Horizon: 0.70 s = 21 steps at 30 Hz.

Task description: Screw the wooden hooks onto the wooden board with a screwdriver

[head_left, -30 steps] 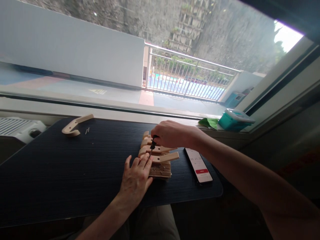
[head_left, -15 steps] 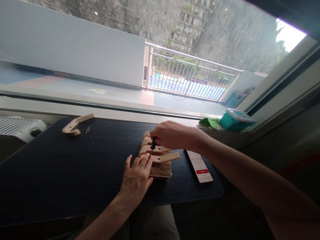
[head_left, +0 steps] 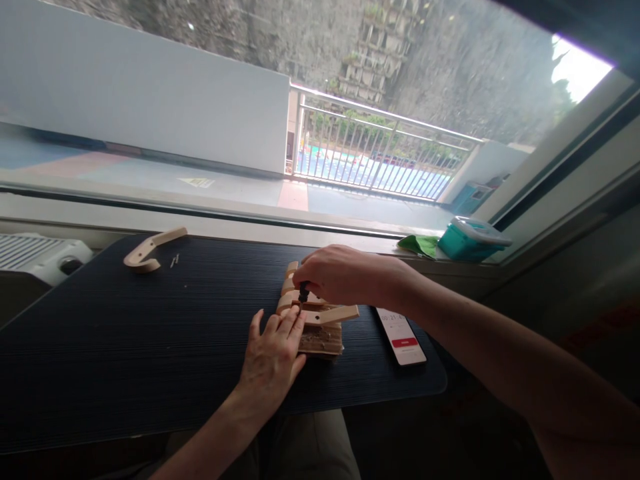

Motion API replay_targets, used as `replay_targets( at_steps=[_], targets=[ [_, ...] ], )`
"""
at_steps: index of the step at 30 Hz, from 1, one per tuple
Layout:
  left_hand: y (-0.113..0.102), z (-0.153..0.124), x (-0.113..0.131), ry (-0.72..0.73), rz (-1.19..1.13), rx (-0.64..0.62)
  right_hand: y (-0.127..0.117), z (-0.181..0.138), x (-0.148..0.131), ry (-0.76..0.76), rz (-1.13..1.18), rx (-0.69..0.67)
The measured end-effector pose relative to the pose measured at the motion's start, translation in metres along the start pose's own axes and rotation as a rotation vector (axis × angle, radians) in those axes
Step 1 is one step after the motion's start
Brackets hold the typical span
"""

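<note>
My right hand (head_left: 333, 272) is closed around the dark handle of a screwdriver (head_left: 303, 293), which points down at the near wooden hook (head_left: 333, 315). The tip is hidden by the fingers of my left hand (head_left: 273, 350). Those fingers press the curved end of that hook down, with the thumb tucked beside the rough wooden board (head_left: 320, 341) beneath. Several similar pale hooks lie side by side on the board, partly covered by my right hand. Another wooden hook (head_left: 145, 253) lies alone at the far left, with small screws (head_left: 175, 261) beside it.
Everything rests on a dark table (head_left: 150, 353). A phone (head_left: 403, 339) showing a timer lies right of the board, under my right forearm. On the sill are a green cloth (head_left: 419, 245) and a teal box (head_left: 467, 241) with a clear lid. A white heater (head_left: 43, 257) stands at left.
My right hand and the screwdriver have shifted slightly down and left, and the handle stands more upright. My left hand stays in place on the hook.
</note>
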<state>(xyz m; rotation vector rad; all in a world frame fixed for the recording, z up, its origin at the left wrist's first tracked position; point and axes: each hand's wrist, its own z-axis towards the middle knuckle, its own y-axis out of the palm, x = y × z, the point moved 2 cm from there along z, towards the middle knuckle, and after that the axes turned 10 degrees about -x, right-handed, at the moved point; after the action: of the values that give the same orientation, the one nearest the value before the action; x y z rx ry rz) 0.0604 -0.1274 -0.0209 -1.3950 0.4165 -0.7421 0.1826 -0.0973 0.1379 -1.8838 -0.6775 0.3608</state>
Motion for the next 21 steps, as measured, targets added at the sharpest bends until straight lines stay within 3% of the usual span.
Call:
replay_targets(
  at_steps=[11, 21],
  targets=[
    [-0.0005, 0.0003, 0.0001, 0.008, -0.003, 0.014, -0.0017, 0.0021, 0.0043, 0.109, 0.068, -0.016],
    [0.0007, -0.0004, -0.0002, 0.01, -0.013, 0.013, 0.0012, 0.0017, 0.001, -0.002, -0.012, -0.003]
  ],
)
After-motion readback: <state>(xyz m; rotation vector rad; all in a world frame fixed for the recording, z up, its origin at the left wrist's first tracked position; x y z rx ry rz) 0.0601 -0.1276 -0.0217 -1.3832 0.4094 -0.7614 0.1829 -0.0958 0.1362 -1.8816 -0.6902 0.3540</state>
